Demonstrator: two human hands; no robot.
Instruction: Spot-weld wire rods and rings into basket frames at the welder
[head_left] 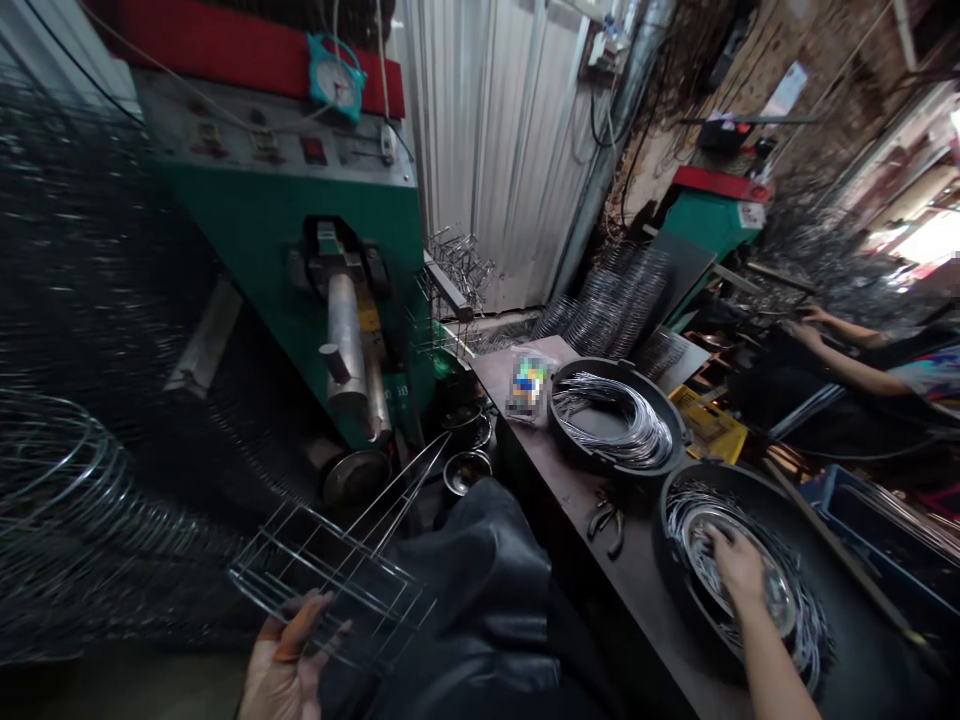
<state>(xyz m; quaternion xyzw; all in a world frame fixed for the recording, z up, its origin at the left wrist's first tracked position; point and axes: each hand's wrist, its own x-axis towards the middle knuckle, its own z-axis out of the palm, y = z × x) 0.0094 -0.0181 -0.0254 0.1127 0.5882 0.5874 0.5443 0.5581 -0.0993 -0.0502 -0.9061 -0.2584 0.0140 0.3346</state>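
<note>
A rectangular wire rack point(330, 565) is held at the lower left by my left hand point(289, 650), its fingers closed round the near wires. My right hand point(739, 568) reaches into a shiny metal bowl point(780, 597) at the lower right; its fingertips are blurred, and what they hold, if anything, is too small to make out. The bowl sits inside a large black round tray point(874, 640), with loose wire pieces point(814, 630) around it. Behind it, a second black tray point(679, 415) contains a coil of bent wires point(649, 430).
Pliers point(611, 525) lie on the dark table point(555, 460), near a small plastic packet point(527, 385). A green machine point(277, 230) with a metal arm stands ahead left. Wire rings point(82, 480) are heaped at the left. Another person's arms point(855, 350) show at the right.
</note>
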